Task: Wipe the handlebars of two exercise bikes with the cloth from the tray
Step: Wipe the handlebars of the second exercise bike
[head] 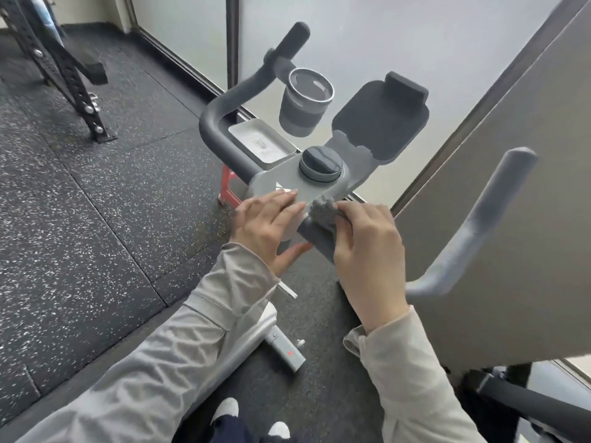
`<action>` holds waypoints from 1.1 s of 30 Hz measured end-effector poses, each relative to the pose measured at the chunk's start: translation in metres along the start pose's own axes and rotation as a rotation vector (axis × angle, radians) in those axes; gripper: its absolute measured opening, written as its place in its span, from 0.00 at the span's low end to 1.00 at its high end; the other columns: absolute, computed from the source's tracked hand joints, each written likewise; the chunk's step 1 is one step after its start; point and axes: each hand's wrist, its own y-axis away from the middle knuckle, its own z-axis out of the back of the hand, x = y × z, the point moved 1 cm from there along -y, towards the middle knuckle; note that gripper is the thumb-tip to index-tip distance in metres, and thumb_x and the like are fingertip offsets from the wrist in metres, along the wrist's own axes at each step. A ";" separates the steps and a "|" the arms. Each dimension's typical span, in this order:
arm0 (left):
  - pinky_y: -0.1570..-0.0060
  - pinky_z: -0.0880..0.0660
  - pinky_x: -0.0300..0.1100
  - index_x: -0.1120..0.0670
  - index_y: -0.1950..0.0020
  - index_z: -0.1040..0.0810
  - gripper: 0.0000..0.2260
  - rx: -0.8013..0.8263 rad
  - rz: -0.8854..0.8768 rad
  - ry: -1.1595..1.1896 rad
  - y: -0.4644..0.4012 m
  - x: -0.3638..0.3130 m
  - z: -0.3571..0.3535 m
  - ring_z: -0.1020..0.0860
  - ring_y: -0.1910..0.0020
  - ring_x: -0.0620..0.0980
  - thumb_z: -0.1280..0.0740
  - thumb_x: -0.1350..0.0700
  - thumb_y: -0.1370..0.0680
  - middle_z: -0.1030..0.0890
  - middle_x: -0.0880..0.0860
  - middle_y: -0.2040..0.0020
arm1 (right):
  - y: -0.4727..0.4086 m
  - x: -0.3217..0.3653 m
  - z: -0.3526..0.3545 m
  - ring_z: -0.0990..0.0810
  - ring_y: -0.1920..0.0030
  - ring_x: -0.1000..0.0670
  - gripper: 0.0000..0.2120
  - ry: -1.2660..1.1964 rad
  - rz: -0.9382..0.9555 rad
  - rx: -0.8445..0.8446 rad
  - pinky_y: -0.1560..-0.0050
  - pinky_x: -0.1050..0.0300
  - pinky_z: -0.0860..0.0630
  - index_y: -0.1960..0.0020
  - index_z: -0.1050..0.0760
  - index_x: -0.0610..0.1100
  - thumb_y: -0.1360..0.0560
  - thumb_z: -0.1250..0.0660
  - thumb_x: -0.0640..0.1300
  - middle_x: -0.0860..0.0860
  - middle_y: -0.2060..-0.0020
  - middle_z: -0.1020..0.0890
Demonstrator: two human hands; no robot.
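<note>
A grey exercise bike's handlebar (220, 123) curves up at the left, and its right arm (479, 225) rises at the right. Between them sits the grey console (287, 183) with a round dark knob (321, 163). My left hand (268, 228) rests flat with straight fingers on the console's near left corner. My right hand (371, 247) presses a bunched grey cloth (323, 212) onto the bar just right of the console, fingers curled over it. A white tray (256, 139) lies on the floor behind the handlebar.
A cup holder (305, 103) and a dark phone holder (383, 119) stand at the console's far side. A grey panel (527, 187) leans at the right. A black rack (64, 68) stands far left on speckled rubber flooring. A red stool (228, 190) shows under the bike.
</note>
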 end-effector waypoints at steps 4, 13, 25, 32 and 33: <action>0.40 0.38 0.47 0.57 0.41 0.21 0.24 -0.052 -0.042 0.052 -0.004 0.009 -0.001 0.24 0.39 0.54 0.30 0.45 0.33 0.21 0.55 0.40 | -0.003 0.006 -0.021 0.24 0.52 0.42 0.08 0.044 -0.007 0.029 0.54 0.48 0.25 0.49 0.19 0.43 0.26 0.35 0.39 0.46 0.57 0.18; 0.40 0.38 0.46 0.55 0.41 0.21 0.24 -0.060 -0.110 0.151 -0.006 0.021 -0.001 0.26 0.38 0.50 0.30 0.45 0.33 0.21 0.53 0.39 | 0.007 0.010 -0.035 0.25 0.53 0.41 0.11 0.217 -0.028 0.025 0.56 0.46 0.27 0.46 0.19 0.47 0.28 0.32 0.40 0.46 0.54 0.20; 0.38 0.38 0.49 0.54 0.44 0.19 0.24 -0.004 -0.225 0.170 -0.017 0.024 -0.007 0.24 0.40 0.53 0.23 0.49 0.38 0.20 0.53 0.41 | 0.038 -0.017 0.004 0.26 0.54 0.41 0.07 0.220 -0.257 -0.009 0.52 0.44 0.27 0.49 0.18 0.42 0.26 0.31 0.38 0.45 0.58 0.19; 0.38 0.37 0.47 0.52 0.44 0.20 0.23 -0.022 -0.202 0.241 -0.017 0.030 -0.011 0.27 0.40 0.49 0.24 0.49 0.37 0.20 0.51 0.42 | -0.025 -0.002 -0.031 0.23 0.50 0.40 0.09 0.062 -0.302 0.225 0.47 0.50 0.29 0.49 0.18 0.43 0.23 0.37 0.42 0.42 0.54 0.16; 0.38 0.37 0.47 0.52 0.43 0.20 0.22 -0.018 -0.204 0.241 -0.017 0.031 -0.011 0.26 0.40 0.50 0.24 0.49 0.36 0.20 0.50 0.42 | -0.030 -0.002 -0.034 0.23 0.51 0.40 0.10 0.054 -0.320 0.265 0.48 0.50 0.28 0.49 0.18 0.43 0.23 0.38 0.43 0.42 0.54 0.16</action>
